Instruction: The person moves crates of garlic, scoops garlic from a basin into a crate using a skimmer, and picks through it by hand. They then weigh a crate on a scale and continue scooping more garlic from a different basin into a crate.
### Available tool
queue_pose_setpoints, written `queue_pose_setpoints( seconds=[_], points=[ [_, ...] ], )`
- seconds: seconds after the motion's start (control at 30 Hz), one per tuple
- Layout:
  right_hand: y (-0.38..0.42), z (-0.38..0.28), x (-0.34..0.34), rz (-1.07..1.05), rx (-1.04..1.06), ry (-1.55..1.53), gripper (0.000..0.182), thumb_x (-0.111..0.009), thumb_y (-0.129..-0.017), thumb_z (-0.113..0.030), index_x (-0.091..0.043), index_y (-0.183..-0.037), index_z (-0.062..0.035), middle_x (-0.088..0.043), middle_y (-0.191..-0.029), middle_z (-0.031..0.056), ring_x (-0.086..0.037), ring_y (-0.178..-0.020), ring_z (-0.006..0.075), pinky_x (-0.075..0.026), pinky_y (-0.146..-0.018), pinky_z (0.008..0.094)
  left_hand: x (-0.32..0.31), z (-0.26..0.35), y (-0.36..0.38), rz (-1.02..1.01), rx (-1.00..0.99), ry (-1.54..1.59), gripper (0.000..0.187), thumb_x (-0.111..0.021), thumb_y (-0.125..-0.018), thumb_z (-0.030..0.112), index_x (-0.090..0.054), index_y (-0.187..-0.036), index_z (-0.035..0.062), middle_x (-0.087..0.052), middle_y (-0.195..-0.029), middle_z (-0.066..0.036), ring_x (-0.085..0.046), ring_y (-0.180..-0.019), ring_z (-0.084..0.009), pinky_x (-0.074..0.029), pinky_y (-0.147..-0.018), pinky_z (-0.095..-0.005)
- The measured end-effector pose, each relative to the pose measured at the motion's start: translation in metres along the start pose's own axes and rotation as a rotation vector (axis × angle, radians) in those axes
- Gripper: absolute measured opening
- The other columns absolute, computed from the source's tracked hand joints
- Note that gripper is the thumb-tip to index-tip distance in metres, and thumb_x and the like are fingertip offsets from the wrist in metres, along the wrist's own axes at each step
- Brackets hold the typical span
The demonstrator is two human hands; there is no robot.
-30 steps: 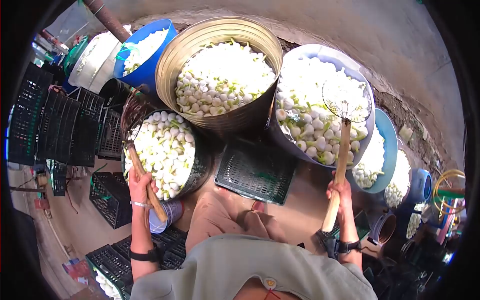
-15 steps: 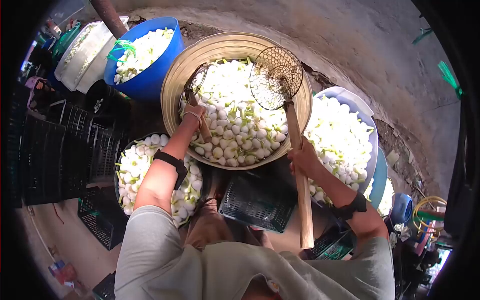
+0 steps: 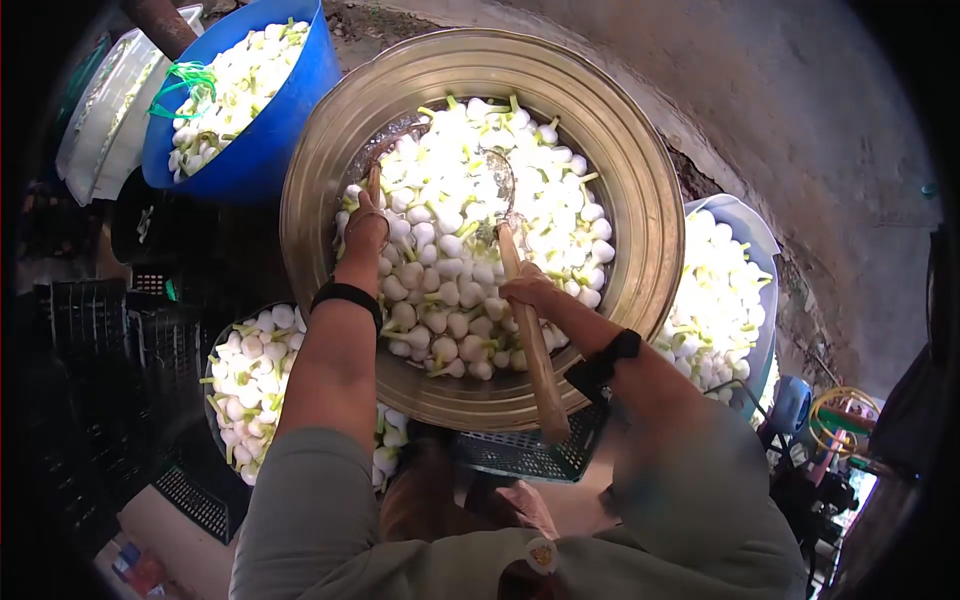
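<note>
A wide brass-coloured metal basin (image 3: 648,230) holds white garlic bulbs (image 3: 455,270) with short green stalks, in liquid. My left hand (image 3: 366,228) is closed around the wooden handle (image 3: 374,184) of one wire skimmer, at the basin's left side; its mesh head is mostly hidden. Over the basin's middle, my right hand (image 3: 530,288) grips the long wooden handle of a second skimmer (image 3: 538,375). That skimmer's mesh head is sunk among the bulbs, with only part of its rim showing. The handle's lower end slants across the near rim.
A blue tub (image 3: 290,110) of bulbs stands at upper left, beside white containers (image 3: 125,125). More bulbs fill a grey-blue tub (image 3: 765,300) at right and a dark container (image 3: 255,390) at lower left. A dark green crate (image 3: 530,455) sits below the basin. A wall rises behind.
The right skimmer's head has gone from above the basin down into the bulbs, and my right hand has moved forward and left. The view has moved closer to the basin.
</note>
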State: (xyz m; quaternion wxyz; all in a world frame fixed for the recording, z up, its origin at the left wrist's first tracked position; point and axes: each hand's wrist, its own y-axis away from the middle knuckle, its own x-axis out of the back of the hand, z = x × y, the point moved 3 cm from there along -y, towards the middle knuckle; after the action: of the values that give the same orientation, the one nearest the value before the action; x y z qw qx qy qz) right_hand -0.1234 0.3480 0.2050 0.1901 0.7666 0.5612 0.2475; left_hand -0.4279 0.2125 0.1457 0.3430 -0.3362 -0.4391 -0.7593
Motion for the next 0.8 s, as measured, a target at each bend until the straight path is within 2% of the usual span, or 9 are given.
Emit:
queue_pose_setpoints(
  seconds=[0.07,0.13,0.17,0.27,0.3,0.33,0.53,0.6,0.8],
  points=[
    [-0.002,0.0,-0.001,-0.019,-0.048,-0.158,0.013,-0.062,-0.071,-0.008,-0.051,-0.074,-0.0012,-0.054,-0.064,0.0074,-0.054,-0.048,0.0165,-0.046,-0.04,0.0311,-0.003,0.003,-0.005,-0.286,0.176,0.162,0.052,-0.034,-0.089,0.026,-0.021,-0.138,0.0104,-0.061,-0.096,-0.018,-0.061,-0.077,-0.0283,-0.049,-0.065,-0.0374],
    [0.023,-0.011,0.001,0.031,-0.516,-0.492,0.015,-0.062,-0.07,-0.006,-0.049,-0.078,-0.0027,-0.054,-0.063,0.007,-0.053,-0.045,0.0155,-0.045,-0.039,0.0303,0.018,0.026,0.028,-0.377,0.258,0.157,0.053,-0.046,-0.085,0.016,-0.024,-0.133,0.0091,-0.06,-0.089,-0.019,-0.058,-0.066,-0.0267,-0.047,-0.054,-0.0392],
    [0.042,-0.022,0.008,0.016,-0.495,-0.483,0.012,-0.061,-0.07,-0.004,-0.05,-0.075,-0.0045,-0.054,-0.063,0.0064,-0.053,-0.046,0.0148,-0.045,-0.039,0.0279,0.048,0.052,0.068,-0.366,0.282,0.178,0.047,-0.051,-0.085,0.014,-0.032,-0.127,0.0063,-0.06,-0.081,-0.017,-0.056,-0.055,-0.0245,-0.044,-0.044,-0.0383],
    [0.094,-0.043,0.029,-0.011,-0.476,-0.539,0.012,-0.06,-0.07,0.0,-0.049,-0.073,-0.0035,-0.053,-0.061,0.007,-0.051,-0.042,0.0134,-0.043,-0.036,0.0246,0.046,0.02,0.058,-0.649,0.351,0.616,0.063,-0.055,-0.075,0.001,-0.026,-0.131,0.0068,-0.058,-0.074,-0.017,-0.054,-0.05,-0.021,-0.042,-0.038,-0.0361],
    [0.092,-0.044,0.028,-0.02,-0.478,-0.557,0.012,-0.059,-0.07,-0.001,-0.049,-0.074,-0.0026,-0.052,-0.06,0.0067,-0.051,-0.042,0.0136,-0.043,-0.036,0.0248,0.05,0.02,0.06,-0.826,0.431,0.708,0.07,-0.055,-0.074,-0.001,-0.018,-0.132,0.0093,-0.044,-0.064,-0.006,-0.046,-0.045,-0.0148,-0.043,-0.037,-0.0339],
    [0.091,-0.043,0.026,-0.026,-0.483,-0.577,0.012,-0.059,-0.071,-0.001,-0.048,-0.076,-0.0017,-0.052,-0.06,0.0064,-0.051,-0.042,0.0138,-0.043,-0.036,0.0249,0.049,0.021,0.064,-0.887,0.45,0.728,0.07,-0.055,-0.074,-0.001,-0.018,-0.132,0.0094,-0.044,-0.063,-0.006,-0.046,-0.045,-0.0149,-0.043,-0.037,-0.0339],
    [0.067,-0.045,0.008,-0.037,-0.407,-0.662,0.018,-0.057,-0.074,-0.005,-0.045,-0.087,-0.0009,-0.053,-0.064,0.0069,-0.05,-0.045,0.0125,-0.042,-0.036,0.0264,0.04,0.064,0.088,-0.543,0.183,0.394,0.067,-0.056,-0.074,-0.001,-0.02,-0.13,0.0105,-0.045,-0.063,-0.006,-0.046,-0.044,-0.0151,-0.042,-0.037,-0.0335],
    [0.085,-0.043,0.008,-0.065,-0.395,-0.706,0.016,-0.057,-0.073,-0.003,-0.046,-0.083,-0.0004,-0.054,-0.064,0.0075,-0.052,-0.046,0.0136,-0.043,-0.037,0.0264,0.051,0.065,0.104,-0.539,0.136,0.411,0.066,-0.056,-0.074,-0.001,-0.021,-0.129,0.0108,-0.045,-0.062,-0.006,-0.046,-0.044,-0.0152,-0.042,-0.037,-0.0334],
    [0.16,-0.068,0.019,0.004,-0.302,-0.686,0.031,-0.055,-0.074,-0.001,-0.036,-0.098,-0.0037,-0.05,-0.064,0.0071,-0.051,-0.041,0.0134,-0.044,-0.033,0.0262,0.06,0.059,0.157,-0.616,0.057,0.615,0.07,-0.054,-0.074,0.0,-0.017,-0.132,0.0145,-0.046,-0.058,-0.007,-0.047,-0.041,-0.0169,-0.042,-0.035,-0.0351]
  ],
)
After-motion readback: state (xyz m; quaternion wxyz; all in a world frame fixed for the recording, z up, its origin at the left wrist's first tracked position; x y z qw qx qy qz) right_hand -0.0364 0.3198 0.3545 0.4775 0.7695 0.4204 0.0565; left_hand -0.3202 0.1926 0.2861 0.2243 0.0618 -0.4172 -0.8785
